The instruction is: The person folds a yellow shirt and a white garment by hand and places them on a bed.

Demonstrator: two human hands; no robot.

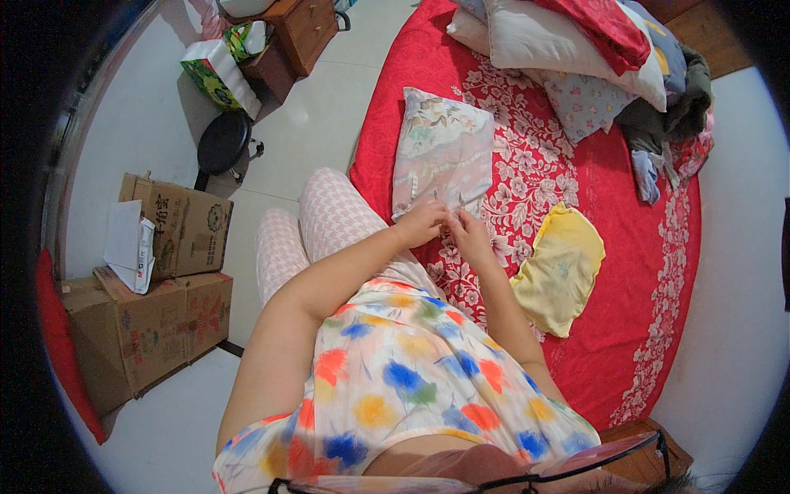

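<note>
My left hand point(423, 223) and my right hand point(470, 239) meet at their fingers over the near edge of a pale floral pillow point(445, 145). The pillow lies flat on a red bedspread with white flowers point(623, 265). Small thin dark shapes show just beyond the fingertips; whether they are held or belong to the fabric is unclear. The fingers are bent, and what lies between them is hidden. To the right of my right hand, a small yellow pillow point(560, 272) rests on the bedspread.
White pillows point(555, 40) and heaped clothes point(663, 105) cover the bed's far right. On the left stand cardboard boxes point(160, 333), a round black stool point(224, 143), tissue packs point(219, 77) and a wooden cabinet point(305, 31). A white wall borders the bed's right side.
</note>
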